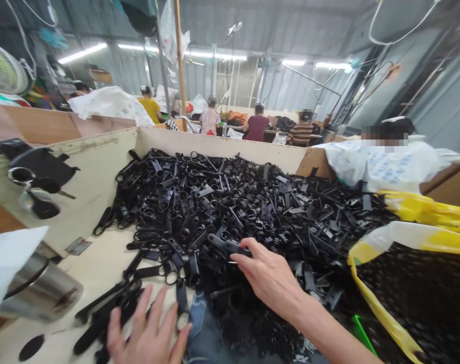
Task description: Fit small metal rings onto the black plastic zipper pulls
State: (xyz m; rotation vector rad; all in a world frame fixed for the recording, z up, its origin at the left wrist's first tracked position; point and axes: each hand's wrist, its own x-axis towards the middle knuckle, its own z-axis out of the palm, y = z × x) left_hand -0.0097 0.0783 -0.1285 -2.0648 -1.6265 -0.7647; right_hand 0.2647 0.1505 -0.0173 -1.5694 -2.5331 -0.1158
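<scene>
A large heap of black plastic parts (199,192), many of them flat handles with a ring at one end, covers the worktable (108,253). My right hand (270,275) pinches one black plastic part (224,246) between thumb and fingers at the near edge of the heap. Part of that piece is hidden behind the fingers. Low in the view, my left hand (148,326) is open with its fingers spread, over a row of long black parts (101,306). Whether the left palm touches them, I cannot tell.
A metal cup (44,288) stands at left. Keys (23,177) hang on the pale side board (89,167). A yellow-edged sack (357,263) of small dark pieces is at right. Several people (256,126) sit beyond the back board (215,144).
</scene>
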